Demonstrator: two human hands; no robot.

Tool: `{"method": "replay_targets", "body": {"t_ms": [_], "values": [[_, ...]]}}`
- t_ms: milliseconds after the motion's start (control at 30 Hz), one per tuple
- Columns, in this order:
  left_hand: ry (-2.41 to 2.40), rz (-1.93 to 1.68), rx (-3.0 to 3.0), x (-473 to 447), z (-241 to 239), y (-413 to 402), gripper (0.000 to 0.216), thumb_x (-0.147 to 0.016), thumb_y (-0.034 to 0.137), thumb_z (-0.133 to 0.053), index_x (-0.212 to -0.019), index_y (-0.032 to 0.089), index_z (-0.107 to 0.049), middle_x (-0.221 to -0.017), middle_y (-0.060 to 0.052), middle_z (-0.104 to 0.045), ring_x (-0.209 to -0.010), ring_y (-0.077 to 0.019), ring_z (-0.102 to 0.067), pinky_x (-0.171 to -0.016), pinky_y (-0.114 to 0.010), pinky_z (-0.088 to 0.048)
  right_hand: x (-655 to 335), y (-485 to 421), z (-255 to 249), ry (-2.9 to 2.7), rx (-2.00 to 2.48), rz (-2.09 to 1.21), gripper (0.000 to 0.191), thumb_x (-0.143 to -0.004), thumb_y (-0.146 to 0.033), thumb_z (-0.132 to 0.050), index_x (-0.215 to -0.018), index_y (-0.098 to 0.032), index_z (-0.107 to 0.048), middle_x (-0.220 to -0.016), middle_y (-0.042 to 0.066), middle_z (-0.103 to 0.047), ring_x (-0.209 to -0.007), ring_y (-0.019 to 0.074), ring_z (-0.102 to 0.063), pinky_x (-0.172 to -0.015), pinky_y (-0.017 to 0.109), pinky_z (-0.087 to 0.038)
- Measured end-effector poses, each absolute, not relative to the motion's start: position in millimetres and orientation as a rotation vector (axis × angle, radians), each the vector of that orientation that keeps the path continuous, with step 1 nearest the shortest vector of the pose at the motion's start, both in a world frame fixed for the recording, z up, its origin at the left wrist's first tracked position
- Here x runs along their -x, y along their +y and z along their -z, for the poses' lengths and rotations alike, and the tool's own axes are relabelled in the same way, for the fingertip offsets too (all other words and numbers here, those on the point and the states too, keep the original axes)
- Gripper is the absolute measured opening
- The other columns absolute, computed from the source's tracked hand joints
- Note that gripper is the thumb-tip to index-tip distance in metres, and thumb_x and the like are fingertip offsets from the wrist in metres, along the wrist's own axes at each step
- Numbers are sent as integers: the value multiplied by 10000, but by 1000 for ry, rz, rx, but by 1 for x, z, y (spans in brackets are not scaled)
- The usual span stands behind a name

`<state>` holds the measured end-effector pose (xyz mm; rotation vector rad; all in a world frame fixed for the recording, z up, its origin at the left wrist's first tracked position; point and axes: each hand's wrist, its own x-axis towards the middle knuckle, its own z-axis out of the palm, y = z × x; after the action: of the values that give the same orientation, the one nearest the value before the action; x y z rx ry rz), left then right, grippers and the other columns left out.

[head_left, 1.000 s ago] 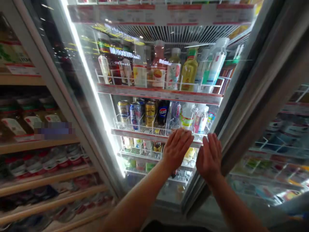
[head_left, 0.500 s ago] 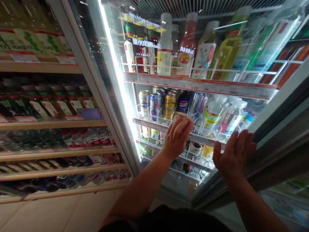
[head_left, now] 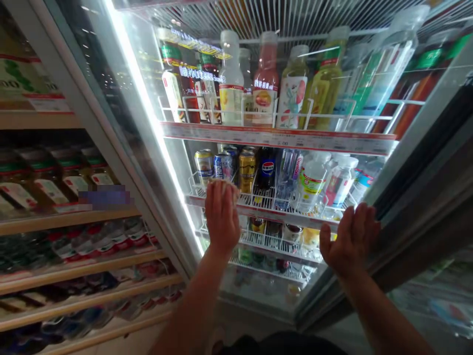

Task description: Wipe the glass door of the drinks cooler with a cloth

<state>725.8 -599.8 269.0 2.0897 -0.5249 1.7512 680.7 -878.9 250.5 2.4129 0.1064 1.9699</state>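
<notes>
The glass door (head_left: 221, 301) of a lit drinks cooler stands in front of me. My left hand (head_left: 222, 219) is raised against the glass with its fingers together over a pale, crumpled cloth (head_left: 223, 184); only the cloth's edge shows above the fingertips. Behind that hand are a blue can (head_left: 222, 165) and a gold can (head_left: 247, 170) on the middle shelf. My right hand (head_left: 349, 241) is stretched out flat near the door's right frame (head_left: 391, 192), thumb apart, holding nothing. Whether its palm touches the glass is hidden.
Bottles (head_left: 264, 81) line the cooler's upper shelf, behind a wire rail. To the left is a wooden rack (head_left: 66, 222) with several rows of bottles. A light strip (head_left: 142, 98) runs down the cooler's left side. Reflected lettering shows on the glass.
My left hand with the cloth has moved left across the glass, from near the Pepsi bottle to below the blue can. My right hand stays by the frame. The view has shifted slightly right.
</notes>
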Motion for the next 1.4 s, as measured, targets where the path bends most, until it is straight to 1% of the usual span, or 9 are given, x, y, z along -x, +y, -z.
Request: {"method": "replay_targets", "body": {"t_ms": [100,233,433,633,833,1033,1200,1267,1400], "values": [[-554,-1712,-2122,-720,-257,-599,641,-991,199,-420,-1588,187,-185,-1660,-144,-170,-1537,-329,-136,-1234,-552,-255,-680,-879,-251,132,-2387,-1979,830,-894,-360,-601,-1586,-124,-208,-1610,217,-280,-1458,435,-312,-1156,632,-307],[-756,-1722,-2226,-717,-244,-593,633,-968,123,-445,-1568,215,-267,-1614,-113,-325,-1520,-289,-228,-1212,-469,-336,-678,-878,-251,122,-2389,-1955,830,-891,-353,-608,-1578,-96,-220,-1609,223,-276,-1460,422,-313,-1170,607,-299],[-308,-1712,-2044,-730,-279,-555,614,-1009,176,-394,-1585,257,-196,-1668,-99,-171,-1540,-272,-163,-1257,-518,-232,-677,-878,-249,102,-2420,-1934,815,-903,-348,-581,-1585,-116,-199,-1614,219,-261,-1455,423,-323,-1160,631,-299],[-842,-1698,-2208,-720,-258,-570,639,-954,93,-454,-1555,253,-307,-1572,-69,-416,-1509,-249,-273,-1239,-436,-310,-674,-867,-254,101,-2496,-1934,793,-940,-367,-531,-1589,-100,-164,-1627,222,-214,-1484,423,-249,-1174,651,-250],[-298,-1760,-2016,-734,-292,-537,609,-999,160,-416,-1575,242,-238,-1654,-105,-222,-1534,-277,-193,-1255,-512,-237,-676,-852,-257,90,-2537,-1965,832,-955,-404,-505,-1589,-65,-86,-1638,251,-122,-1507,443,-137,-1159,711,-190],[-735,-1731,-2187,-722,-255,-555,655,-942,65,-461,-1554,248,-313,-1571,-87,-413,-1515,-263,-257,-1244,-447,-288,-681,-849,-252,40,-2572,-1980,851,-948,-406,-517,-1593,-81,-66,-1644,243,-105,-1509,445,-121,-1163,721,-157],[-288,-1702,-2096,-735,-274,-507,612,-994,152,-431,-1572,245,-252,-1645,-127,-243,-1531,-264,-204,-1251,-486,-243,-682,-849,-251,43,-2559,-2009,853,-949,-398,-528,-1589,-67,-72,-1643,252,-110,-1512,443,-118,-1170,709,-145],[-188,-1666,-2077,-734,-263,-503,598,-1009,172,-404,-1577,249,-233,-1657,-122,-205,-1534,-260,-192,-1257,-492,-224,-682,-848,-251,40,-2570,-2016,834,-959,-399,-506,-1590,-70,-72,-1645,247,-105,-1512,443,-117,-1167,714,-142],[-379,-1647,-2147,-724,-221,-527,619,-991,141,-437,-1572,247,-250,-1639,-112,-264,-1526,-276,-217,-1242,-491,-284,-683,-846,-250,41,-2587,-2015,813,-970,-407,-480,-1590,-73,-74,-1649,241,-96,-1514,442,-118,-1166,714,-134]]}}
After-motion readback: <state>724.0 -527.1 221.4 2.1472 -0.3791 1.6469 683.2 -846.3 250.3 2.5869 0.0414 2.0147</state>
